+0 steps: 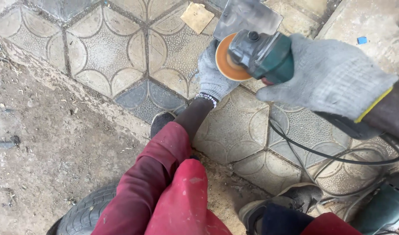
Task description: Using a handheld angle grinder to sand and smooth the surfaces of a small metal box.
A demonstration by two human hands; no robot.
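My right hand (330,78), in a grey knit glove, is shut around the body of a green angle grinder (265,54). The grinder's orange disc (228,65) faces left, just above the paving. My left hand (213,74), also gloved and with a bead bracelet at the wrist, reaches forward and grips the lower edge of a grey metal plate (247,17). The plate stands tilted on the patterned paving tiles (108,52). The grinder's disc hides the left hand's fingertips.
A black cable (321,152) runs from the grinder across the tiles to the right. A second teal power tool (384,209) lies at bottom right. An old tyre (84,213) sits under my red-trousered legs. A tan square scrap (197,17) lies on the tiles; bare dirt (42,143) is at left.
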